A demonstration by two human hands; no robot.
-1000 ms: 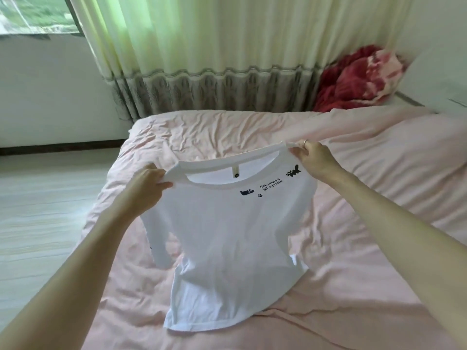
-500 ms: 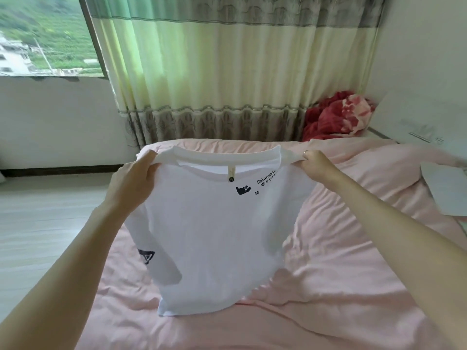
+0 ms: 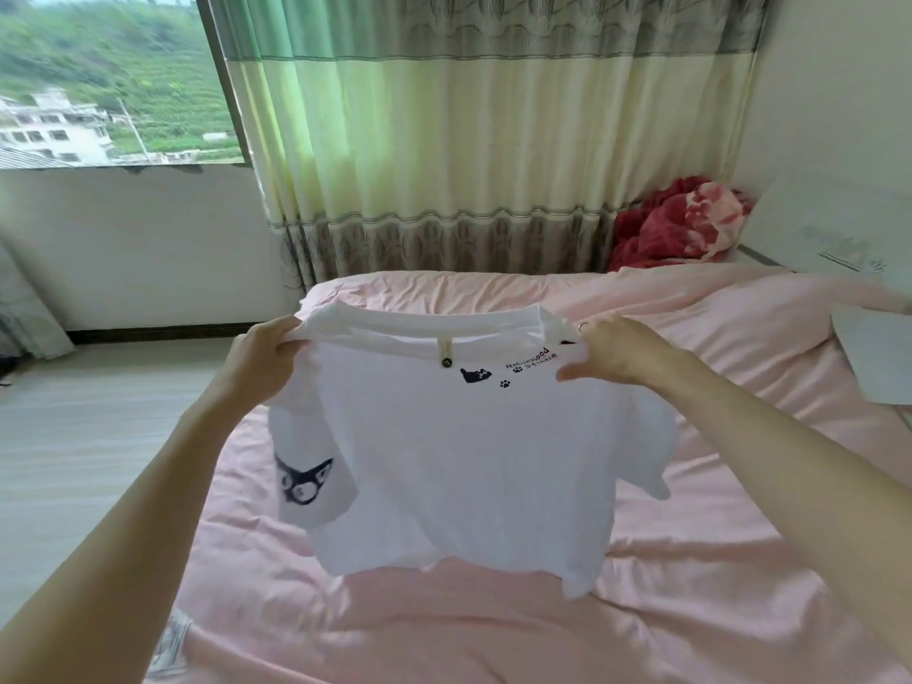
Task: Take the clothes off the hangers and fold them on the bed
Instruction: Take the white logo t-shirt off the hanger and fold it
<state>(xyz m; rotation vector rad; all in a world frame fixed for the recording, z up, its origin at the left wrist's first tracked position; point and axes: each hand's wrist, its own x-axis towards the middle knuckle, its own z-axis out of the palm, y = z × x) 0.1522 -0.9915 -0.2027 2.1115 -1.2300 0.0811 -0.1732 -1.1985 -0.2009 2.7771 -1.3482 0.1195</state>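
A white T-shirt [image 3: 469,456] with small dark cat and paw prints near the collar hangs in the air above the pink bed [image 3: 691,609]. My left hand [image 3: 264,360] grips its left shoulder and my right hand [image 3: 617,355] grips its right shoulder, stretching the collar between them. A sleeve with a dark cat-face print hangs at the left. The hem floats just above the sheet. No hanger is visible.
A red crumpled blanket [image 3: 681,224] lies at the bed's far right corner. White pillows [image 3: 839,229] and a white folded item [image 3: 878,357] sit at the right. A green curtain [image 3: 469,140] and a window stand behind the bed. Wooden floor lies to the left.
Both hands have raised the T-shirt: its hem has come up off the sheet, and the shirt now hangs free. The view has tilted upward toward the window.
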